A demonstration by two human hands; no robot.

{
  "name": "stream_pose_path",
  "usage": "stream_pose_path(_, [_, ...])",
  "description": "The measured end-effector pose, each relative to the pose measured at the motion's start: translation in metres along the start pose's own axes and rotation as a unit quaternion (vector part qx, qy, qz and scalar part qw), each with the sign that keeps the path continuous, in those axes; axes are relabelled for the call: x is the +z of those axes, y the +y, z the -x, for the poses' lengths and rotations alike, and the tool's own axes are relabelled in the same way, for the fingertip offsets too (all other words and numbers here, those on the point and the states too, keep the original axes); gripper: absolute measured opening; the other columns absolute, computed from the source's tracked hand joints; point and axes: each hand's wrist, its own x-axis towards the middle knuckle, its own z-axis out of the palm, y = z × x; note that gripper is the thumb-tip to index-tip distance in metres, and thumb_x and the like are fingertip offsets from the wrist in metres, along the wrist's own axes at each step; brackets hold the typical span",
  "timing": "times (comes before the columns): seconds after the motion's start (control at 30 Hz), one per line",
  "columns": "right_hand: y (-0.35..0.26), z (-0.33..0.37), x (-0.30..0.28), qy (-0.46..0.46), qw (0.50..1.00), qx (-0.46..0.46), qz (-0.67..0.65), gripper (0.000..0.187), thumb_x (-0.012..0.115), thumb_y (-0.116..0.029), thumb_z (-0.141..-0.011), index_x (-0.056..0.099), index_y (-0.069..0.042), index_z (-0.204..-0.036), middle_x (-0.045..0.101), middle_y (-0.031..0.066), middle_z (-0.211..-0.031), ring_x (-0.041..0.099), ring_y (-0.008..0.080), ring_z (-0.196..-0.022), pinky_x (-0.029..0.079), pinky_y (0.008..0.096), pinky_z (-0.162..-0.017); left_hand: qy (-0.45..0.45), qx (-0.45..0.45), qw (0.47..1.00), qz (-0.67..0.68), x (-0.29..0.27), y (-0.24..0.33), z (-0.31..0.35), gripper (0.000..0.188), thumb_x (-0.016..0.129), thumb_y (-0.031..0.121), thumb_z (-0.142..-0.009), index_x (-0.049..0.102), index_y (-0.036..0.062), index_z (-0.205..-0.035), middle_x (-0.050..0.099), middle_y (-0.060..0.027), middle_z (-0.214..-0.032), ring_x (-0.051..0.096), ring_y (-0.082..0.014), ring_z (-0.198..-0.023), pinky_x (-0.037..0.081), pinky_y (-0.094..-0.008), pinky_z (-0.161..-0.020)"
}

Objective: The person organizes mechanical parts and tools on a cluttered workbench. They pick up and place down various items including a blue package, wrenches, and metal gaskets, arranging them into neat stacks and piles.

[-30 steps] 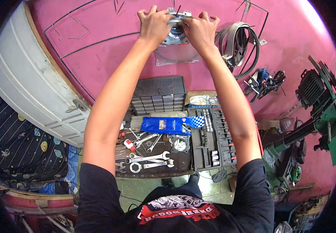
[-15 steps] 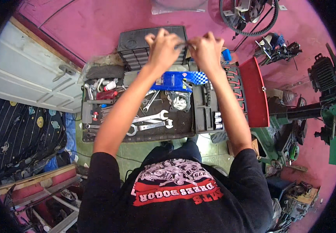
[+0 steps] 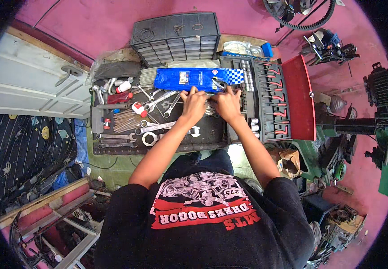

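Note:
Both hands work close together at the middle of the bench, with the fingers of each curled inward. My left hand (image 3: pixel 195 106) is closed over the left side of a round metal part (image 3: pixel 210 107), which is mostly hidden. On its right side is my right hand (image 3: pixel 228 106), also closed. Whatever the fingers grip is too small or covered to make out. Just beyond the fingertips lies a blue plastic packet (image 3: pixel 169 79) with a checkered end. Left of my left hand lie several combination wrenches (image 3: pixel 172 106) and a white bottle with a red cap (image 3: pixel 139 109).
A grey small-parts drawer cabinet (image 3: pixel 175 36) stands at the back against the pink wall. On the right, a red toolbox lid (image 3: pixel 298 98) is open beside a tray of red-handled tools (image 3: pixel 272 96). Chrome sockets (image 3: pixel 254 127) stand near my right forearm. A green machine (image 3: pixel 312 159) is further right.
Both hands have come down and toward me, from in front of the drawer cabinet to the round metal part. The dark thin thing between them earlier is no longer distinguishable.

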Motion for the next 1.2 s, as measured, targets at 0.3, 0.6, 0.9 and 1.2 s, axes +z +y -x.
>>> stream_pose_path(0.3, [0.000, 0.004, 0.021, 0.002, 0.999, 0.003, 0.032, 0.014, 0.070, -0.018, -0.080, 0.080, -0.020, -0.090, 0.075, 0.0003, -0.093, 0.060, 0.0266, -0.112, 0.036, 0.0586, -0.099, 0.015, 0.031, 0.998, -0.060, 0.016, -0.007, 0.002, 0.020, 0.074, 0.011, -0.080, 0.078, 0.0130, -0.099, 0.070, 0.0012, -0.100, 0.056, -0.0219, -0.106, 0.033, -0.0524, -0.091])
stream_pose_path(0.6, [0.000, 0.001, 0.019, 0.036, 0.999, 0.002, -0.004, 0.015, 0.076, -0.019, -0.073, 0.079, -0.016, -0.087, 0.074, 0.0012, -0.094, 0.060, 0.0257, -0.112, 0.037, 0.0571, -0.097, 0.002, -0.010, 0.999, -0.049, 0.008, 0.004, 0.002, 0.026, 0.077, 0.013, -0.075, 0.078, 0.0118, -0.101, 0.070, -0.0035, -0.105, 0.056, -0.0236, -0.109, 0.033, -0.0511, -0.093])
stream_pose_path(0.9, [-0.003, 0.024, -0.013, 0.026, 0.998, -0.010, -0.050, 0.027, 0.083, -0.026, -0.064, 0.078, -0.016, -0.089, 0.071, -0.0015, -0.093, 0.060, 0.0237, -0.105, 0.037, 0.0535, -0.093, 0.032, -0.064, 0.992, 0.103, -0.006, 0.030, 0.040, 0.031, 0.077, 0.009, -0.074, 0.076, 0.0061, -0.105, 0.067, -0.0129, -0.109, 0.057, -0.0329, -0.113, 0.049, -0.0480, -0.093])
stream_pose_path(1.2, [-0.001, 0.046, -0.011, -0.005, 0.999, -0.026, -0.030, 0.025, 0.081, -0.026, -0.065, 0.078, -0.017, -0.087, 0.070, -0.0019, -0.091, 0.059, 0.0236, -0.104, 0.036, 0.0545, -0.095, 0.025, -0.086, 0.989, 0.121, 0.002, 0.049, 0.065, 0.031, 0.076, 0.007, -0.076, 0.073, 0.0018, -0.106, 0.065, -0.0114, -0.105, 0.059, -0.0325, -0.105, 0.054, -0.0445, -0.089])
